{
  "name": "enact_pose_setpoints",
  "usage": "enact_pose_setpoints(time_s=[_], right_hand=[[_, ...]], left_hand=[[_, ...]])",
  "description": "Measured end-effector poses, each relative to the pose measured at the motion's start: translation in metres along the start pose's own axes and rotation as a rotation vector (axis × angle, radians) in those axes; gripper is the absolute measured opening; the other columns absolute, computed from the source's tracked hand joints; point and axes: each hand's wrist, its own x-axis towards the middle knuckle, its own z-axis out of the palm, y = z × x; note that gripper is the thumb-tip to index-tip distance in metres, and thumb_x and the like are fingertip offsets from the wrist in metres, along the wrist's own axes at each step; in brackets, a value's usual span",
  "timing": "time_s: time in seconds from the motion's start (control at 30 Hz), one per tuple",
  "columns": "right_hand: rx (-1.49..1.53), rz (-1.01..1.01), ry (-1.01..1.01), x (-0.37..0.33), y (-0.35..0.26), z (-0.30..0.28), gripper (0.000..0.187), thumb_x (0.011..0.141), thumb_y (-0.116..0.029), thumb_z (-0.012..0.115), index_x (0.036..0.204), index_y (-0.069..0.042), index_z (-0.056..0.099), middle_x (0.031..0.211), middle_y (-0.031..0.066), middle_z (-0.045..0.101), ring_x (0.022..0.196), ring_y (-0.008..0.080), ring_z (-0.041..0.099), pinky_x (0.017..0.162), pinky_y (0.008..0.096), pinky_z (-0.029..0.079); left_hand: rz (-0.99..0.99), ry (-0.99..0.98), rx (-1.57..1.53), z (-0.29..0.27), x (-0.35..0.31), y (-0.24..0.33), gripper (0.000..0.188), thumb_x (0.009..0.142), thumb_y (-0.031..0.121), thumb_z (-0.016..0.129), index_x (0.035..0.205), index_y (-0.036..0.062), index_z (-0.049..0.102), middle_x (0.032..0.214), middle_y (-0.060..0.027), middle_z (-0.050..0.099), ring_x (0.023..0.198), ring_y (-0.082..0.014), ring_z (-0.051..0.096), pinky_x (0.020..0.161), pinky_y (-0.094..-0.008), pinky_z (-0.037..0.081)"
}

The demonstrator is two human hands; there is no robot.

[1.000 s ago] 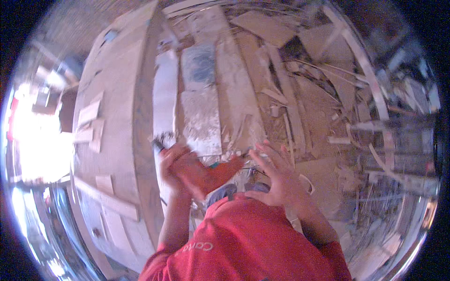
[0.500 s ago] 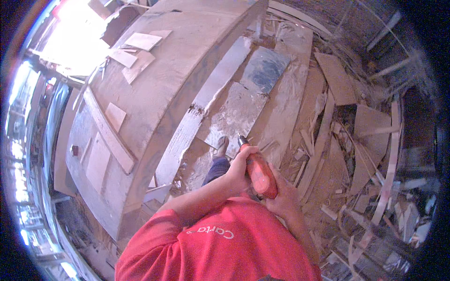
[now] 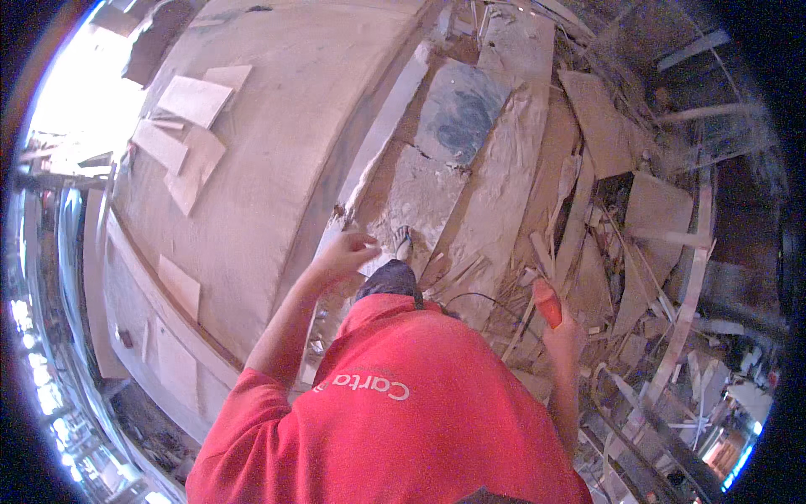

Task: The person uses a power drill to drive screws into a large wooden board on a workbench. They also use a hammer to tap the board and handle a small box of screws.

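Note:
My right hand is out to the right, wrapped round a red power drill that points away from me. The hand hides part of the drill. My left hand hangs in the air near the edge of the large wooden table, fingers loosely curled and slightly apart, with nothing visible in them. Flat pale wood pieces lie on the far left of the tabletop. Along its near left part lies a long narrow wooden strip.
My foot stands on a dusty board on the floor. Beyond it lies a bluish-grey panel. Scrap boards and wood offcuts crowd the right side. A dark cable crosses the floor by the drill.
My two hands have moved apart: the left went left and came off the drill, the right carried it to the right. The view has shifted, bringing the table nearer.

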Motion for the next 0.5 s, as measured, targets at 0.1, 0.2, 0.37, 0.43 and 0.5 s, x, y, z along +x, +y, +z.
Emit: enact_pose_setpoints(time_s=[0.1, 0.2, 0.37, 0.43, 0.5], right_hand=[[-0.034, 0.126, -0.092, 0.028, 0.029, 0.031, 0.063, 0.077, -0.013, 0.070, 0.140, -0.012, 0.061, 0.105, 0.0252, 0.073, 0.096, 0.0444, 0.071, 0.086, 0.0528, 0.055], [-0.005, 0.205, -0.174, 0.034, 0.066, 0.070, 0.056, 0.079, -0.017, 0.070, 0.135, -0.009, 0.063, 0.104, 0.0248, 0.073, 0.096, 0.0433, 0.072, 0.086, 0.0524, 0.055], [0.134, 0.316, -0.525, 0.052, 0.051, 0.127, 0.056, 0.080, -0.018, 0.069, 0.135, -0.009, 0.063, 0.106, 0.0248, 0.073, 0.097, 0.0433, 0.071, 0.087, 0.0524, 0.055], [0.175, 0.341, -0.622, 0.067, 0.039, 0.137, 0.056, 0.080, -0.019, 0.069, 0.135, -0.009, 0.063, 0.107, 0.0248, 0.072, 0.098, 0.0433, 0.071, 0.087, 0.0525, 0.054], [0.226, 0.374, -0.661, 0.086, 0.027, 0.148, 0.056, 0.081, -0.020, 0.069, 0.135, -0.009, 0.063, 0.108, 0.0247, 0.072, 0.098, 0.0433, 0.071, 0.088, 0.0525, 0.054]], left_hand=[[0.146, 0.270, -0.021, -0.052, 0.029, 0.027, 0.041, 0.093, 0.029, 0.076, 0.118, -0.0036, 0.072, 0.103, -0.0150, 0.076, 0.096, -0.0192, 0.071, 0.087, -0.0337, 0.055], [0.166, 0.389, -0.048, -0.088, 0.065, 0.076, 0.037, 0.094, 0.024, 0.075, 0.117, -0.0041, 0.072, 0.102, -0.0147, 0.077, 0.098, -0.0192, 0.072, 0.089, -0.0334, 0.056], [0.230, 0.667, 0.074, -0.122, 0.118, 0.115, 0.030, 0.095, 0.018, 0.072, 0.114, -0.0050, 0.073, 0.105, -0.0157, 0.077, 0.100, -0.0210, 0.073, 0.090, -0.0342, 0.057], [0.271, 0.748, 0.004, -0.132, 0.137, 0.121, 0.028, 0.095, 0.016, 0.072, 0.114, -0.0047, 0.073, 0.104, -0.0153, 0.077, 0.099, -0.0204, 0.074, 0.090, -0.0338, 0.057], [0.302, 0.788, 0.010, -0.138, 0.166, 0.147, 0.026, 0.095, 0.015, 0.072, 0.112, -0.0044, 0.074, 0.101, -0.0147, 0.077, 0.098, -0.0197, 0.074, 0.090, -0.0331, 0.057]])
